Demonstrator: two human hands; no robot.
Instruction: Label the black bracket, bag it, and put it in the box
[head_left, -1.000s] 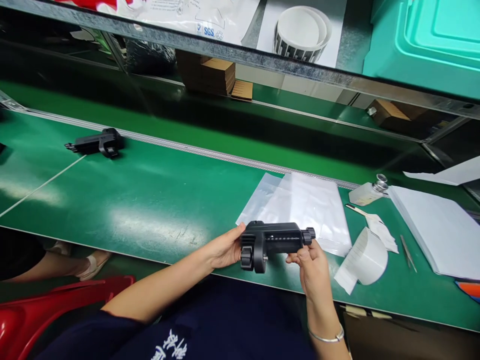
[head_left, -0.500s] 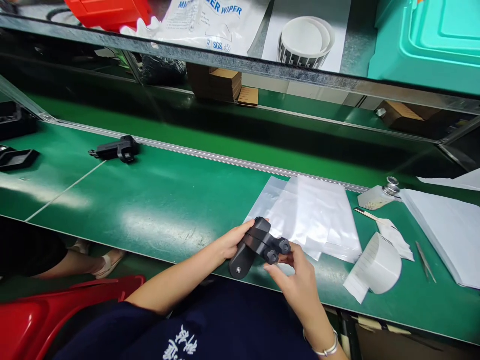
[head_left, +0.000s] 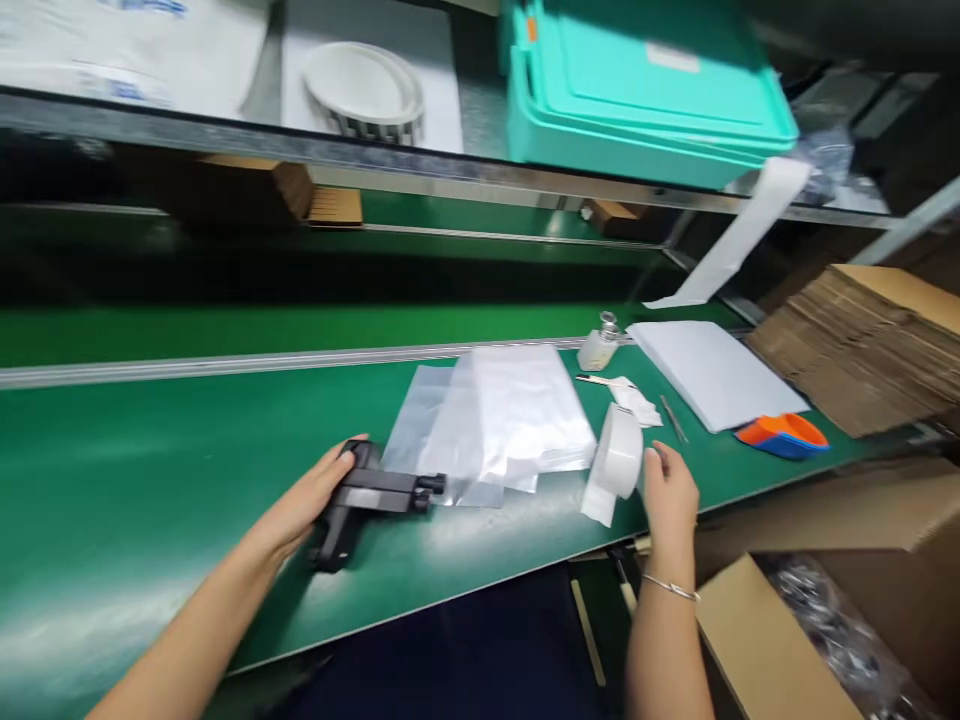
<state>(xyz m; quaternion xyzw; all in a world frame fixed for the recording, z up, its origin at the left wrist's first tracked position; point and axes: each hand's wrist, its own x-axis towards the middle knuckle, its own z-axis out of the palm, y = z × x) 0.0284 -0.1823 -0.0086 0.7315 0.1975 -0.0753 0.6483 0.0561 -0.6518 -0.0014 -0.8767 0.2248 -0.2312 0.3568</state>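
Observation:
My left hand (head_left: 319, 495) is closed around a black plastic clamp-like mount (head_left: 375, 490) with two small knobs at its right end, held over the green bench near the front edge. Just right of the mount lie clear plastic bags (head_left: 517, 415). My right hand (head_left: 670, 490) is beside a roll of white labels (head_left: 622, 450), with its fingers curled together. Whatever those fingers may hold is hidden, and whether they touch the roll is unclear.
Behind the roll are a pump bottle (head_left: 598, 345), a white wipe (head_left: 636, 402) and tweezers (head_left: 673, 418). Farther right sit white sheets (head_left: 712, 375), an orange and blue tray (head_left: 784, 437) and stacked cardboard (head_left: 870, 340). A shelf holding a teal box (head_left: 622, 140) overhangs the bench.
The view has swung right. My right hand has left the mount's knobs and moved right to beside the label roll. My left hand keeps the mount.

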